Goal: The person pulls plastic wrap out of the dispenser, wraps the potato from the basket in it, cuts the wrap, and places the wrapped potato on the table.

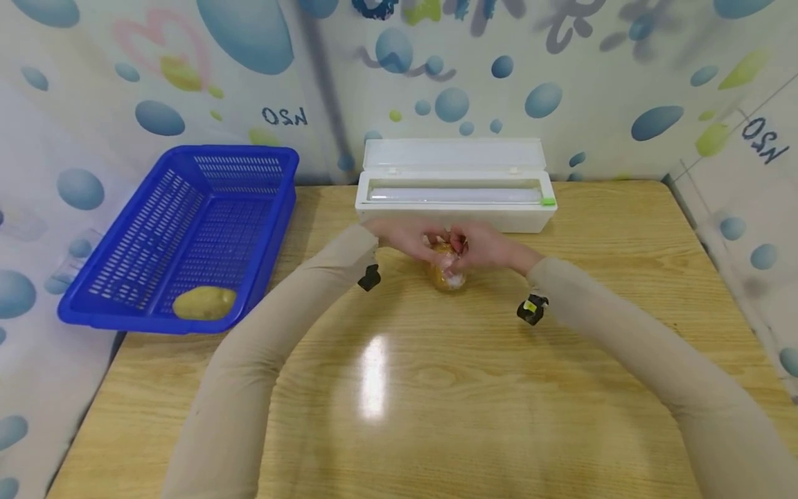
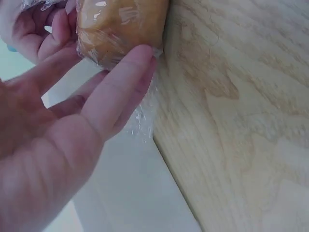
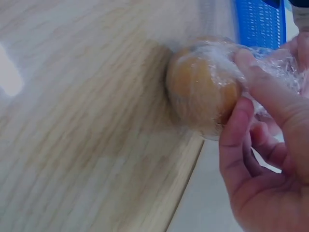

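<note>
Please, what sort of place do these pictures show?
Perhaps a small recording booth: patterned, scribbled walls stand close on three sides of a wooden table, and two small black wrist-worn devices may be cameras.

a blue-spotted wall (with dark lettering) stands behind the wood-grain table.

Free passage: the near surface between the sleeves, and right of the white box. Obstacles: that box, beyond the hands; the blue basket, left.
</note>
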Demonstrator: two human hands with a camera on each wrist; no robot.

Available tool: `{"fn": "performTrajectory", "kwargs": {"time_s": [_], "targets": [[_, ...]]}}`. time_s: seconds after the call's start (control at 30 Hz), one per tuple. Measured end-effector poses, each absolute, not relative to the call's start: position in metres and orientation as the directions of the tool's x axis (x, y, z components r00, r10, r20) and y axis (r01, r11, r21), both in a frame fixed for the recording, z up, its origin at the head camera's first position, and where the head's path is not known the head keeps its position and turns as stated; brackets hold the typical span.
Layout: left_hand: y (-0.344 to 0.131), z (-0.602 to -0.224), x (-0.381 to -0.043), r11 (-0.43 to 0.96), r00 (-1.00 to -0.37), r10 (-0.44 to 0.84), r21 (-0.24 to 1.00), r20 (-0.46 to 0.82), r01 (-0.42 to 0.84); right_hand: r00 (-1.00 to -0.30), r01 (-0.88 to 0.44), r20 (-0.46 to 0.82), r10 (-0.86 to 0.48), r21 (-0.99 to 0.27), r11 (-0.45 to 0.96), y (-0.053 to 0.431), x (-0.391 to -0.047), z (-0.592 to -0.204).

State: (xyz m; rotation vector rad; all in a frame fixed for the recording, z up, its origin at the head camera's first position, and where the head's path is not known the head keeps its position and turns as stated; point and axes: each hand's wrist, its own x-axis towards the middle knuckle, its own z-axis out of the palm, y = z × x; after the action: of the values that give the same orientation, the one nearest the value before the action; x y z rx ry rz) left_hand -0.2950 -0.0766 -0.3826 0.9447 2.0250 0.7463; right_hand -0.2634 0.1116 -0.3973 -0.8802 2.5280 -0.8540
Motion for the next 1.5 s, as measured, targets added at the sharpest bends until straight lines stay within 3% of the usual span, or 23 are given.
{"fn": "performTrajectory", "kwargs": {"time_s": [0.1,0.33,0.5,0.67,0.93,1.3,1.5], "targets": [[-0.080,-0.384,-0.296,0.524,-0.426,0.839,0.710,-0.337,0.470,-0.756,-0.435,-0.135,-0.641,-0.628,0.645,0.110,-0.266,-0.396],[-0.087,-0.391,-0.299,0.473,-0.441,0.865,0.682,-0.239,0.558,-0.731,-0.416,-0.100,-0.675,-0.719,0.557,0.120,-0.268,-0.404],[-0.086,-0.397,-0.300,0.447,-0.454,0.870,0.698,-0.192,0.560,-0.729,-0.365,-0.060,-0.682,-0.808,0.462,0.133,-0.267,-0.400],[-0.084,-0.398,-0.300,0.471,-0.472,0.853,0.722,-0.225,0.507,-0.740,-0.376,0.002,-0.672,-0.830,0.411,0.133,-0.258,-0.389],[-0.080,-0.400,-0.301,0.498,-0.483,0.835,0.734,-0.263,0.461,-0.634,-0.546,0.075,-0.770,-0.749,0.377,0.128,-0.241,-0.392],[-0.088,-0.397,-0.301,0.421,-0.432,0.881,0.739,-0.194,0.526,-0.714,-0.518,0.116,-0.690,-0.751,0.410,0.123,-0.242,-0.405],[-0.090,-0.397,-0.301,0.399,-0.420,0.888,0.768,-0.187,0.501,-0.664,-0.658,0.237,-0.709,-0.635,0.405,0.122,-0.236,-0.408]]}}
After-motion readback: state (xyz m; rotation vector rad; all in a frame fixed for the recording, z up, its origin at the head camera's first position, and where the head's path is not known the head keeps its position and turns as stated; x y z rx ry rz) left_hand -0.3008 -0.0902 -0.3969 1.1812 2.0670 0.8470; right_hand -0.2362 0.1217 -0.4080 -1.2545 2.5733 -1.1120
